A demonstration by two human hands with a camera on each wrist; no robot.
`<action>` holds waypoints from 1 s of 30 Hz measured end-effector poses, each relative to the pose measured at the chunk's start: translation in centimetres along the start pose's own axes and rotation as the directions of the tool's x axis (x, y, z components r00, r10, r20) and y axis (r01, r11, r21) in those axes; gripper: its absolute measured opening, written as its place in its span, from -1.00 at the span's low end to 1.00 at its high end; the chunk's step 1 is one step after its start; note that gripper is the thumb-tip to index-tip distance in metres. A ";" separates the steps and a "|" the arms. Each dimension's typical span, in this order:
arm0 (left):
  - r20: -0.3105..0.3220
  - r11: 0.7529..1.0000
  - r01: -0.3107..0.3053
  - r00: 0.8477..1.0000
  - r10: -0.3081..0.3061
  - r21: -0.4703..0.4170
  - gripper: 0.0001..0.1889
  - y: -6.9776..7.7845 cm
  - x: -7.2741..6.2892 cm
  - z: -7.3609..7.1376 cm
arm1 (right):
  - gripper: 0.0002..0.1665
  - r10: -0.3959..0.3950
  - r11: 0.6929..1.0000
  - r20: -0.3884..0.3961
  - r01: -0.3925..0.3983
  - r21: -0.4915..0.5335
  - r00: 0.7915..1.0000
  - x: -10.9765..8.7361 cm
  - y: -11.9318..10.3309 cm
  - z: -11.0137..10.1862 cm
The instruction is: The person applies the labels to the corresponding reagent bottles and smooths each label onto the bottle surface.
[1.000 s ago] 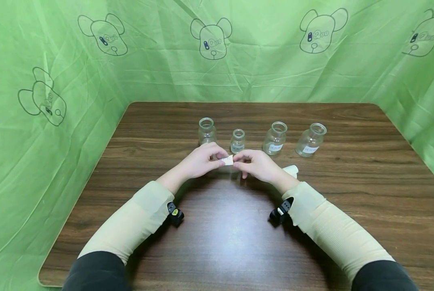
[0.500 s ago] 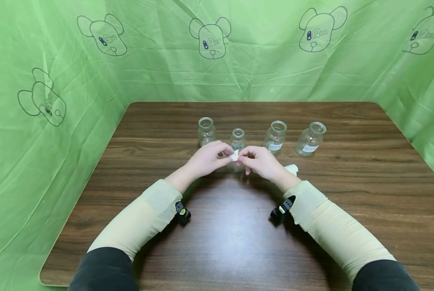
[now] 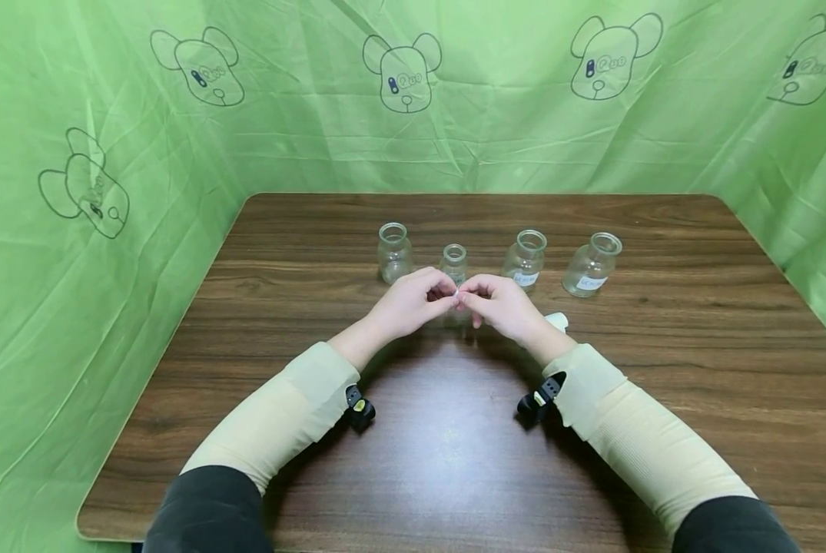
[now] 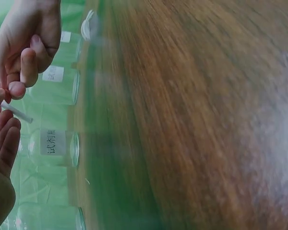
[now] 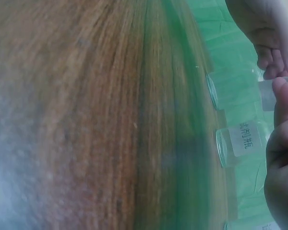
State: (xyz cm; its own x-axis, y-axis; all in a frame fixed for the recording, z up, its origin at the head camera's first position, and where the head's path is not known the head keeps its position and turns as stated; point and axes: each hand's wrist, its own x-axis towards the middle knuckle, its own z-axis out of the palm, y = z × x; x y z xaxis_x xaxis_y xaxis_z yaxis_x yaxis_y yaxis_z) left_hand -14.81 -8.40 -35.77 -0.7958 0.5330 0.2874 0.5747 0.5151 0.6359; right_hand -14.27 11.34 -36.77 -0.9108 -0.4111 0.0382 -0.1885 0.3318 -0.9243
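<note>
Just in front of a small glass bottle (image 3: 455, 266), my left hand (image 3: 409, 303) and right hand (image 3: 501, 309) meet at the fingertips. Between them they pinch a small white label (image 5: 267, 97), which the left wrist view shows nearly edge-on. In the head view the fingers cover most of it. Behind the hands, the small bottle bears a white label with printed characters, partly hidden from the head camera. To its left stands a larger glass jar (image 3: 395, 257) with no label showing. Two larger jars, a nearer one (image 3: 525, 257) and a farther one (image 3: 590, 267), carry white labels on the right.
A white roll (image 3: 558, 321) lies beside the right wrist, partly covered by it. The brown wooden table (image 3: 426, 476) extends toward me and to both sides. Green cloth (image 3: 475, 153) with mouse-head drawings hangs behind and at the sides.
Both hands have shifted slightly right and away from me, the left one more, bringing their fingertips together. The label, earlier showing its white face, has turned and is now mostly hidden.
</note>
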 end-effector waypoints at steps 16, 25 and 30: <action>-0.015 0.995 0.050 0.999 -0.052 -0.081 -0.88 0.3 0.1 0.2 | -0.83 -0.016 0.998 -0.005 0.016 -0.057 1.000 -1.3 -3.1 -0.1; -0.008 0.993 0.056 0.998 -0.057 -0.102 -0.88 0.2 0.0 0.3 | -0.82 -0.021 0.996 -0.029 0.019 -0.086 0.999 -0.2 -0.2 -0.1; -0.012 0.988 0.077 0.997 -0.079 -0.131 -0.87 0.0 0.0 0.4 | -0.85 -0.041 0.994 -0.040 0.037 -0.104 0.998 -0.2 -0.1 0.0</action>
State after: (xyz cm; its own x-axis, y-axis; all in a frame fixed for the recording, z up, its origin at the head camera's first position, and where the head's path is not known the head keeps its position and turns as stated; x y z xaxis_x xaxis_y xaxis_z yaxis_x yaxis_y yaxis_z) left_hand -14.76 -8.14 -36.05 -0.8409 0.4829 0.2445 0.4818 0.4621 0.7445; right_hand -14.10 11.36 -36.67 -0.9163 -0.3900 0.0912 -0.2591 0.4034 -0.8776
